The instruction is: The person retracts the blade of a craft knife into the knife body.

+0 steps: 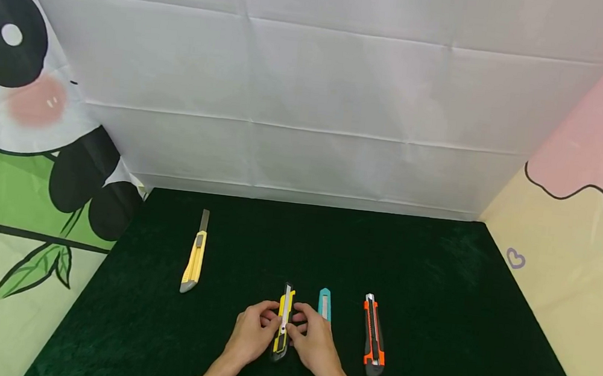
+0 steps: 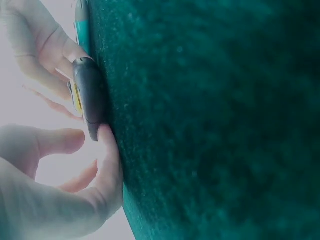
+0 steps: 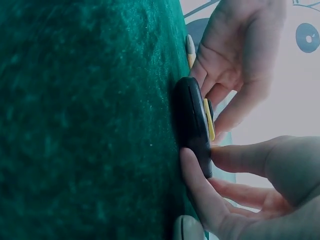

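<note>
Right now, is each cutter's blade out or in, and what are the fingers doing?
Yellow cutter: blade out.
Yellow-black cutter: no blade seen past its tip.
Teal cutter: partly covered; can't tell.
Orange-black cutter: silver tip, blade unclear.
Left fingers: curled, touching the yellow-black cutter.
Right fingers: pinching the yellow-black cutter.
</note>
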